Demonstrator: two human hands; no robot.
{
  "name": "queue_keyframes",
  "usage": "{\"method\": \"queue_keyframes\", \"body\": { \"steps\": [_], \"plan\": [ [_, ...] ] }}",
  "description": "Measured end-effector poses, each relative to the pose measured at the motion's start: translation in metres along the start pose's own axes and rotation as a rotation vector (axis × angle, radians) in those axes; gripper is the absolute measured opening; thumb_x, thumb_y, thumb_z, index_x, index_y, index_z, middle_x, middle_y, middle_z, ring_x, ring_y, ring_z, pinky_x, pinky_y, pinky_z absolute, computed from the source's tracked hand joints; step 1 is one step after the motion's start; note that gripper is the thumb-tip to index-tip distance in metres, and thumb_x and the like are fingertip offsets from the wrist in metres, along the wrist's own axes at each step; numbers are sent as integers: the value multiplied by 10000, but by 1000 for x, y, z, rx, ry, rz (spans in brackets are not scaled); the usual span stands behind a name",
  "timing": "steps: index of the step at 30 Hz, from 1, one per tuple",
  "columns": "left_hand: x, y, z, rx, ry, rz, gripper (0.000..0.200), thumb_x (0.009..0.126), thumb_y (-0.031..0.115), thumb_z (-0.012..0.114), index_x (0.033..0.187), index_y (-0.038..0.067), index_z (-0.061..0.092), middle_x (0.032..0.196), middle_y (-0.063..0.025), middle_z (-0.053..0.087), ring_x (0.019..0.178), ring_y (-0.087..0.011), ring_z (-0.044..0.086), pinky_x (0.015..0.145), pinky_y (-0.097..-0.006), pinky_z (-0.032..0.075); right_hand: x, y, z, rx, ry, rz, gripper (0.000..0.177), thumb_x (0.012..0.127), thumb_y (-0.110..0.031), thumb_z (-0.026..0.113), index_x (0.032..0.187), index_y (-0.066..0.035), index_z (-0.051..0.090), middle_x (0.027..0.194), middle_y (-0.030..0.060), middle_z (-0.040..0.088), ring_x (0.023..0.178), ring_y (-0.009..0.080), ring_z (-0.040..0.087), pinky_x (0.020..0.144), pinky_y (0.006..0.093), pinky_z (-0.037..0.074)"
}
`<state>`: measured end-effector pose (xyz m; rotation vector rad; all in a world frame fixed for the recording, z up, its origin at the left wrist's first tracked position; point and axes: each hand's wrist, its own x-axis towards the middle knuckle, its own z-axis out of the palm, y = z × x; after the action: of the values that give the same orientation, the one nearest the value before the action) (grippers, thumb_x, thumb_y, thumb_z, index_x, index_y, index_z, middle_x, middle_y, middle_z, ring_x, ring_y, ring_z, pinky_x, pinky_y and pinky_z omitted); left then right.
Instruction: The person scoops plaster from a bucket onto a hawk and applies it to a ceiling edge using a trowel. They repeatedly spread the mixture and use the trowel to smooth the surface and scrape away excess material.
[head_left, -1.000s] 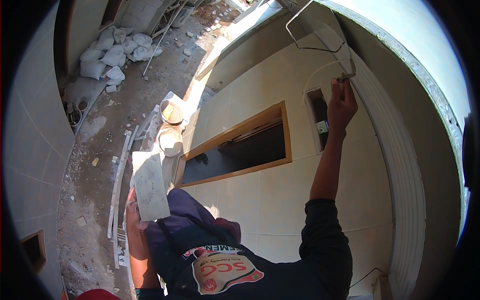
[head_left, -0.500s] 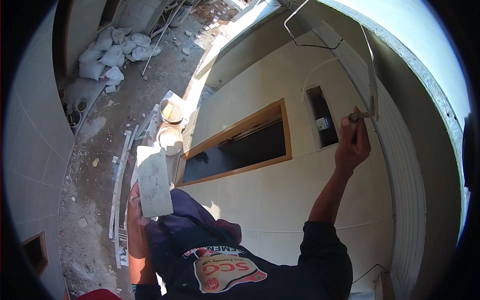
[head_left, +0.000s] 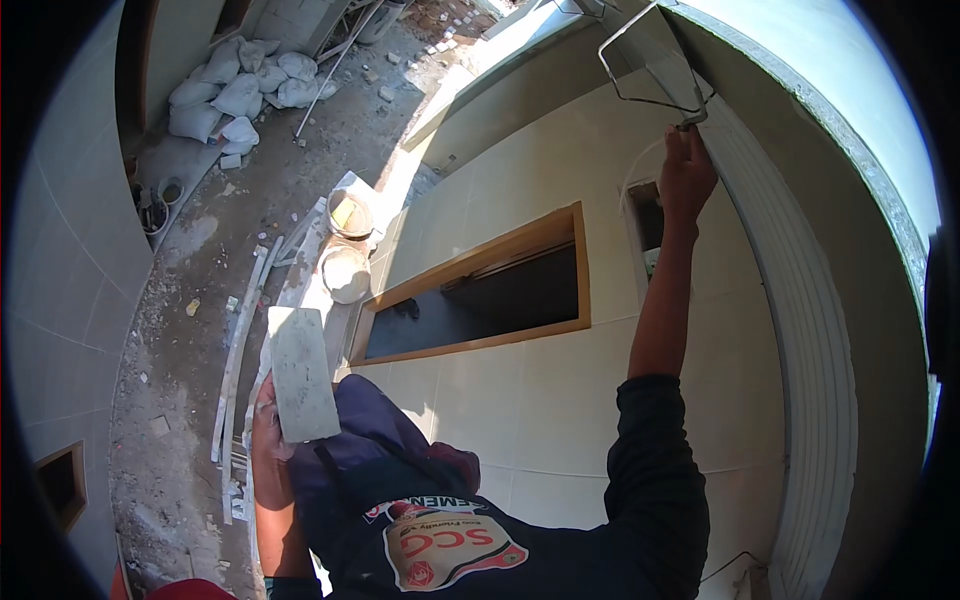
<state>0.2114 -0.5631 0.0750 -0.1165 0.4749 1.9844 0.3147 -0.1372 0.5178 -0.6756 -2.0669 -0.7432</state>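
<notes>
the hands are well apart: the right hand point(head_left: 688, 185) is closed round the handle of a trowel point(head_left: 698, 117), up by the ribbed moulding point(head_left: 810, 400), while the left hand point(head_left: 268, 420) grips a pale board point(head_left: 303, 375) low down. the moulding's near stretch looks already shaped, but i can't tell how much remains unfinished.

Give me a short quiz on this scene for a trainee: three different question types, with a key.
1. Multiple choice: What does the left hand hold?
A) a bucket
B) a flat board
C) a hammer
2. True or false: The right hand grips a tool.
3. Fill in: The pale sacks lie heaped on the ____.

Key: 1 B; 2 true; 3 ground
</notes>
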Motion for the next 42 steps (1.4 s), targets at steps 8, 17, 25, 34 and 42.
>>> {"method": "queue_keyframes", "body": {
  "steps": [8,17,25,34,42],
  "plan": [
    [5,-7,-20,-5,96,21,595,794,8,398,1389,7,387,1254,-134,573,1069,-231,628,885,-368,545,-45,3,-65,143,24,72,408,898,-260,663,1200,11,621,742,23,596,624,80,491,594,250,445],
    [11,3,-2,29,-58,18,563,822,74,473,1379,32,400,1216,-126,593,1026,-238,643,854,-368,559,-97,-52,-170,189,103,5,388,916,-207,636,1167,88,608,717,31,578,587,85,490,536,243,419],
    [26,-1,109,-60,-355,1,840,626,33,560,1420,20,284,1324,-111,491,1222,-250,520,1063,-399,416,-147,-66,-218,319,174,78,356,922,-155,611,1121,138,574,765,94,589,625,132,500,542,270,431],
    [83,6,321,-203,-791,111,524,773,-152,510,1279,-33,452,1223,-115,533,1100,-202,561,976,-317,459,-202,-50,-223,272,-54,309,272,900,-128,634,1092,65,629,672,10,567,551,59,439,556,210,416],
    [172,10,485,-157,-747,334,491,750,-148,525,1229,-44,522,1164,-116,597,1005,-179,590,911,-307,497,-269,-40,-227,286,-161,688,295,896,-126,632,1131,51,628,630,-12,526,543,46,454,523,212,402]
  ]
}}
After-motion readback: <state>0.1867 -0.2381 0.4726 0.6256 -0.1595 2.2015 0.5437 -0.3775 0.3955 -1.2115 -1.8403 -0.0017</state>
